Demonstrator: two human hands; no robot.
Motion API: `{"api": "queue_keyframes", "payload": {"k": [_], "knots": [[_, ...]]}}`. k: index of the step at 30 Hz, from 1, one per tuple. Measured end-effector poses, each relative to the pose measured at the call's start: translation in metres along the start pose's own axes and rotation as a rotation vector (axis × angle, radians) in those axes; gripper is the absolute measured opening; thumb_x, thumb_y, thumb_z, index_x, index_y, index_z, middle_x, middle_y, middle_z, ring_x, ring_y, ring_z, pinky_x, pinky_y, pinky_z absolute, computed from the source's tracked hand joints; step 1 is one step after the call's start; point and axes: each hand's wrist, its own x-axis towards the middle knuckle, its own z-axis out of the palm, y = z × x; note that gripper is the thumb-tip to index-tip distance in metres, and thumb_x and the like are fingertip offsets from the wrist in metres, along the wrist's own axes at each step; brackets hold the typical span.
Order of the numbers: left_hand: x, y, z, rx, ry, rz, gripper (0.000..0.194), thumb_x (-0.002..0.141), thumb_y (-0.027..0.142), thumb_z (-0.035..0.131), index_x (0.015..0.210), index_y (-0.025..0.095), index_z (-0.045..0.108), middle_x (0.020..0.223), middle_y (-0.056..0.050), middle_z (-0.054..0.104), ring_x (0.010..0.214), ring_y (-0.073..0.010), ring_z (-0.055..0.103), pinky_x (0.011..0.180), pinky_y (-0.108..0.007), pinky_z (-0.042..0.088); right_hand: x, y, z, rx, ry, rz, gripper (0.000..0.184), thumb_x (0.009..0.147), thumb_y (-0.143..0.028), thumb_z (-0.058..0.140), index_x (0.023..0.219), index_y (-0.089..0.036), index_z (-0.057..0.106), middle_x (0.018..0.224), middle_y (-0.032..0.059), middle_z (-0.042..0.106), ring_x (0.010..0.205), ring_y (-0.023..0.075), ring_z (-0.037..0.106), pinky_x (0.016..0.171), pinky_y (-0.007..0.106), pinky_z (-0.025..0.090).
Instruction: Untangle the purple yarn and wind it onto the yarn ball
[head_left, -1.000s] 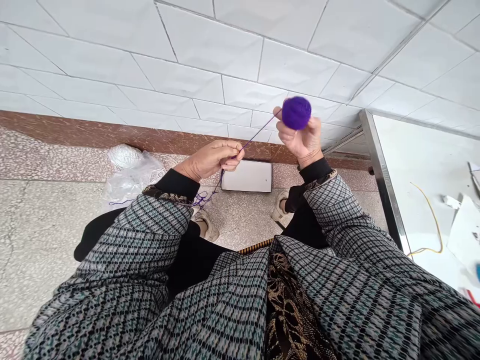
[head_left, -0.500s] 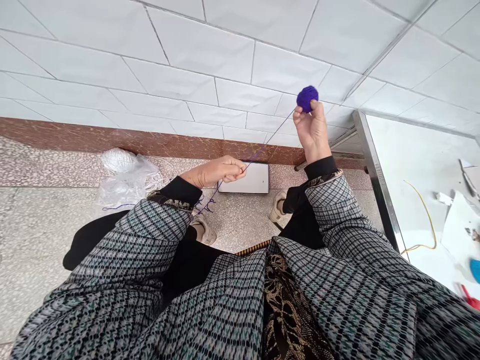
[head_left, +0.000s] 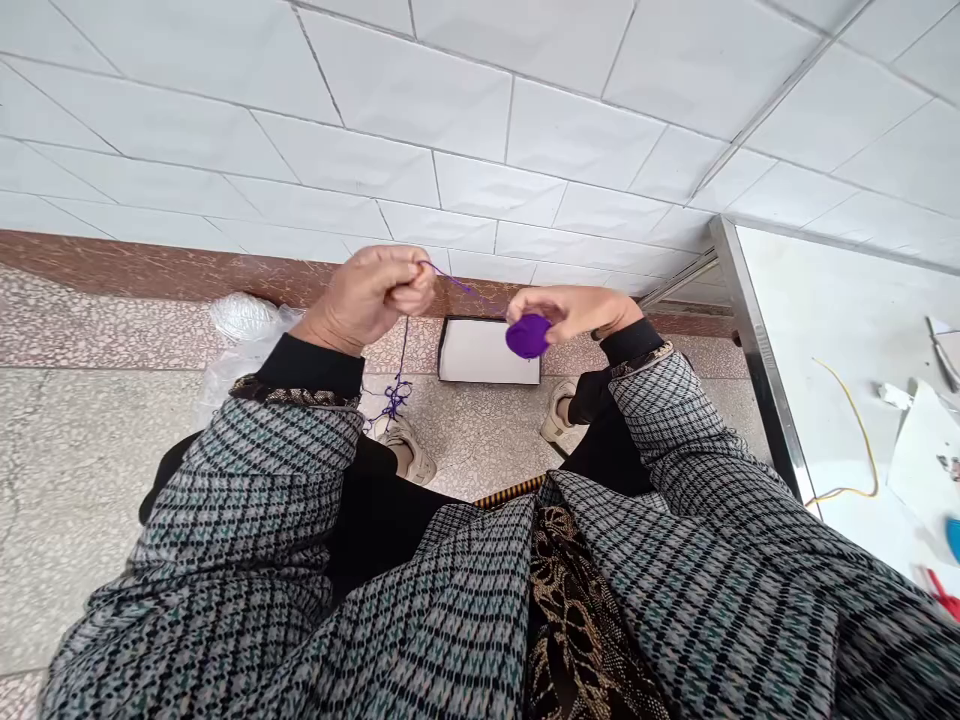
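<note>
winding apparently under way: left hand (head_left: 367, 300) pinching purple yarn (head_left: 457, 284), right hand (head_left: 574, 310) curled around yarn ball (head_left: 529, 336); next wrap calling for taut strand.

The left hand (head_left: 365, 300) is raised at upper centre-left of the frame, its back toward the camera, the fingers (head_left: 414, 285) curled in and pinching against the thumb. The right hand (head_left: 574, 310) reaches inward from the right, palm down, its fingers (head_left: 536, 303) curved downward and closed. The hands stay well apart at roughly one height. The left arm (head_left: 255, 500) and right arm (head_left: 697, 450) rise from the lower corners, bent, in grey checked sleeves (head_left: 660, 420) with black cuffs (head_left: 311, 365).
</note>
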Motion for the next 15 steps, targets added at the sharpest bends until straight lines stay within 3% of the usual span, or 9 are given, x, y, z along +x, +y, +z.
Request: {"api": "queue_keyframes", "payload": {"k": [2,5,7,10,12,13,15], "knots": [[0.003,-0.004,-0.003,0.031,0.038,-0.025,0.026,0.081,0.026,0.069,0.062,0.02,0.053,0.056,0.005,0.025,0.05,-0.0072,0.019,0.051,-0.025,0.015,-0.001,-0.001,0.0,0.253,0.093,-0.217,0.068,0.068,-0.059,0.098,0.11,-0.022,0.06,0.115,0.0064,0.068,0.106,0.0201,0.062,0.087,0.032,0.055],[0.008,-0.016,0.006,0.127,-0.052,-0.135,0.02,0.085,0.022,0.067,0.067,0.018,0.06,0.063,0.0,0.038,0.053,-0.0091,0.027,0.052,-0.024,0.018,0.01,0.004,-0.008,0.488,0.468,-0.455,0.07,0.075,-0.071,0.092,0.116,-0.026,0.057,0.114,0.0049,0.067,0.1,0.0182,0.059,0.08,0.03,0.054],[0.01,-0.021,0.019,0.201,-0.132,-0.186,0.02,0.087,0.02,0.067,0.068,0.018,0.063,0.065,-0.002,0.043,0.055,-0.0108,0.033,0.054,-0.024,0.024,0.023,0.009,-0.013,0.497,0.678,-0.419,0.069,0.078,-0.069,0.091,0.119,-0.027,0.054,0.112,0.0042,0.066,0.1,0.0182,0.058,0.084,0.031,0.056],[0.012,-0.021,0.033,0.284,-0.237,-0.198,0.026,0.089,0.019,0.066,0.063,0.018,0.061,0.064,-0.003,0.045,0.058,-0.0132,0.038,0.057,-0.025,0.03,0.041,0.016,-0.01,0.24,0.904,-0.123,0.058,0.084,-0.054,0.088,0.117,-0.027,0.05,0.114,0.0043,0.063,0.102,0.0187,0.059,0.088,0.032,0.059],[0.012,-0.018,0.035,0.304,-0.25,-0.171,0.027,0.087,0.018,0.065,0.061,0.018,0.06,0.064,-0.003,0.046,0.059,-0.0136,0.039,0.058,-0.026,0.032,0.044,0.019,-0.002,-0.024,0.851,0.038,0.048,0.082,-0.038,0.086,0.112,-0.025,0.05,0.112,0.0047,0.063,0.102,0.0186,0.058,0.084,0.03,0.057],[0.012,-0.017,0.033,0.302,-0.228,-0.153,0.026,0.086,0.017,0.065,0.061,0.018,0.06,0.064,-0.003,0.047,0.059,-0.0134,0.039,0.059,-0.026,0.032,0.043,0.019,0.002,-0.123,0.711,0.086,0.046,0.079,-0.031,0.085,0.11,-0.023,0.052,0.108,0.0045,0.062,0.099,0.0183,0.057,0.08,0.029,0.055],[0.013,-0.016,0.028,0.27,-0.15,-0.127,0.023,0.085,0.015,0.063,0.062,0.018,0.06,0.063,-0.002,0.046,0.058,-0.0124,0.036,0.058,-0.025,0.029,0.035,0.016,0.01,-0.155,0.309,0.11,0.047,0.072,-0.028,0.086,0.108,-0.02,0.057,0.102,0.0035,0.062,0.094,0.0172,0.056,0.076,0.028,0.052]]}}
